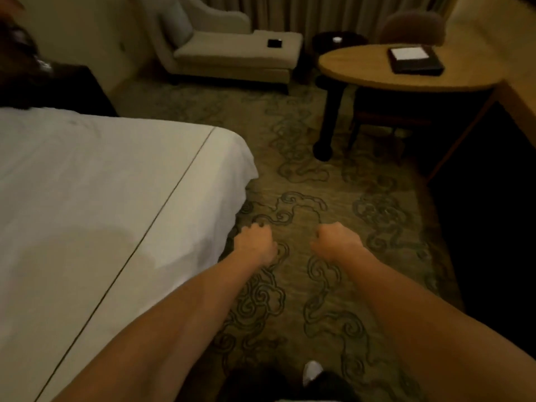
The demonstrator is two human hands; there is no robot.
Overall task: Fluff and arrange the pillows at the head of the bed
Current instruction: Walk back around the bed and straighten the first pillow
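A bed with a smooth white sheet fills the left side, its corner ending near the middle of the view. No pillow shows in this frame. My left hand hangs over the carpet just off the bed's side edge, fingers curled shut with nothing in them. My right hand is a short way to its right, also curled into a loose fist and holding nothing. Both forearms stretch forward from the bottom of the view.
Patterned carpet covers the floor. A round wooden table with a dark folder stands at the back right, a chair behind it. A beige chaise sits at the back. A dark nightstand is beyond the bed.
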